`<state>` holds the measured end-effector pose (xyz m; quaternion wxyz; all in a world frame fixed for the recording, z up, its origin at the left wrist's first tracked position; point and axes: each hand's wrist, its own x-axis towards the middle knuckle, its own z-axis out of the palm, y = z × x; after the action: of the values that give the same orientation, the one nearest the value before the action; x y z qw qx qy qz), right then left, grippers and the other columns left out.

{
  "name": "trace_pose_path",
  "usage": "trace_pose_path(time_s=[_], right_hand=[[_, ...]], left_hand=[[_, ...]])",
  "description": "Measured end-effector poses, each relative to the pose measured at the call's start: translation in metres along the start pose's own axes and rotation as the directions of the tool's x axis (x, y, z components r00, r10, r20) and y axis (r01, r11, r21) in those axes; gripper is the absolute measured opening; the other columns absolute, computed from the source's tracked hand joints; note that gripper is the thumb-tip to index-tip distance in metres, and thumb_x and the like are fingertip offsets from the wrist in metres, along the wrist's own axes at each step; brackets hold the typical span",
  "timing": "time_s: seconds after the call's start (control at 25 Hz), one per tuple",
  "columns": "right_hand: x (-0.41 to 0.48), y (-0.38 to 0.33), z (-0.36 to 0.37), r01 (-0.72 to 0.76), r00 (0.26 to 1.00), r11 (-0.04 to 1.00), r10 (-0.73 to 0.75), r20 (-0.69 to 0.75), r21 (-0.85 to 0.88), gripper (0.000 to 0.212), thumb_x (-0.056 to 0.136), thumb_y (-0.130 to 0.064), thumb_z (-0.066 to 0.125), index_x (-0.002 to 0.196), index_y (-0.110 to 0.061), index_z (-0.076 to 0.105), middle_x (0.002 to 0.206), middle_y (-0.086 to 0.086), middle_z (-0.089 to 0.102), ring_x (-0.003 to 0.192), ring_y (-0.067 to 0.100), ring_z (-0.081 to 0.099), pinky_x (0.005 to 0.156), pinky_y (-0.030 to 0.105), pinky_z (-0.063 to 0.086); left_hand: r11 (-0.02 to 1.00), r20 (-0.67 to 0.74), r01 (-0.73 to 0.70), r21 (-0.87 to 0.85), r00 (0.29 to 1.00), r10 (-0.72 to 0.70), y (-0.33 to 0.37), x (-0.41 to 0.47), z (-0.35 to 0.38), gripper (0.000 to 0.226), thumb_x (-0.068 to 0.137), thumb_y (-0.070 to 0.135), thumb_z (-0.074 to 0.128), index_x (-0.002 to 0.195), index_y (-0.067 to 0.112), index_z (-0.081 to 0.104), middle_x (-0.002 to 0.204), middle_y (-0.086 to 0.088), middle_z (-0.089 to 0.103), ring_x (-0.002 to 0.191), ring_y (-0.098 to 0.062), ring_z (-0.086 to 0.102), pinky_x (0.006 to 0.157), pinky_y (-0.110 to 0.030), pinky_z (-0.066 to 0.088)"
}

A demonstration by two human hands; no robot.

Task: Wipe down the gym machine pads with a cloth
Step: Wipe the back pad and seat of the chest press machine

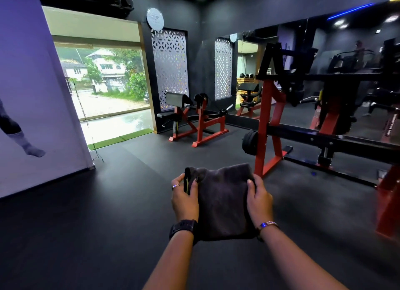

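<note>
two bare forearms reach out over the dark floor [108,214], a black watch [183,227] on the left wrist and a bracelet [267,224] on the right. between them hangs a dark grey cloth [220,203], held up in the air. the left hand [184,197] grips the cloth's left edge, fingers closed; the right hand [258,195] pinches its right edge. beyond the cloth stands a red and black gym machine [272,121]; farther beyond the cloth, a padded curl bench [190,114].

Both bare arms reach forward, level and parallel. The left hand [184,197] and right hand [259,200] grip a folded cloth [220,201] by its sides (thumbs on top, fingers curled).
</note>
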<state>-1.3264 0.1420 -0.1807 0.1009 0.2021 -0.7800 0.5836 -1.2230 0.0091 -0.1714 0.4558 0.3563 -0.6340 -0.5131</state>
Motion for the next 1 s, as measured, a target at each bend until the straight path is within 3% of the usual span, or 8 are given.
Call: trace_pose_path(time_s=[0.36,0.48,0.72,1.0], right_hand=[[0.240,0.058,0.142,-0.052,0.989,0.997,0.059,-0.136,0.055,0.027,0.098,-0.018,0.044,0.120,-0.008,0.056,0.101,0.020,0.067,0.092,0.038,0.061,0.062,0.022,0.026],[0.320,0.084,0.187,-0.038,0.983,0.996,0.051,-0.176,0.076,0.025,0.097,-0.020,0.046,0.116,-0.007,0.058,0.103,0.016,0.067,0.095,0.034,0.061,0.068,0.024,0.033],[0.508,0.123,0.300,-0.058,0.986,0.996,0.068,-0.152,0.072,0.025,0.098,-0.018,0.045,0.113,-0.004,0.059,0.099,0.020,0.066,0.093,0.037,0.060,0.068,0.027,0.031],[0.670,0.160,0.451,-0.078,0.992,0.994,0.084,-0.090,0.070,0.026,0.099,-0.024,0.042,0.113,-0.008,0.057,0.099,0.016,0.066,0.091,0.034,0.060,0.063,0.025,0.027]], left_hand=[[0.992,0.086,-0.126,0.026,0.989,0.124,-0.025,0.240,0.165,0.039,0.089,0.023,0.061,0.127,0.022,0.053,0.124,0.001,0.059,0.114,-0.014,0.055,0.091,-0.015,0.036],[0.987,0.087,-0.155,0.047,0.985,0.151,-0.042,0.313,0.224,0.043,0.090,0.023,0.060,0.132,0.022,0.051,0.127,0.002,0.059,0.117,-0.013,0.054,0.092,-0.012,0.033],[0.989,0.025,-0.124,0.082,0.992,0.122,-0.067,0.486,0.345,0.044,0.091,0.023,0.058,0.134,0.023,0.049,0.129,0.001,0.058,0.118,-0.015,0.054,0.091,-0.010,0.032],[0.986,-0.025,-0.130,0.105,0.991,0.133,-0.118,0.680,0.428,0.042,0.090,0.024,0.059,0.132,0.023,0.052,0.128,-0.001,0.060,0.116,-0.016,0.055,0.091,-0.013,0.034]])
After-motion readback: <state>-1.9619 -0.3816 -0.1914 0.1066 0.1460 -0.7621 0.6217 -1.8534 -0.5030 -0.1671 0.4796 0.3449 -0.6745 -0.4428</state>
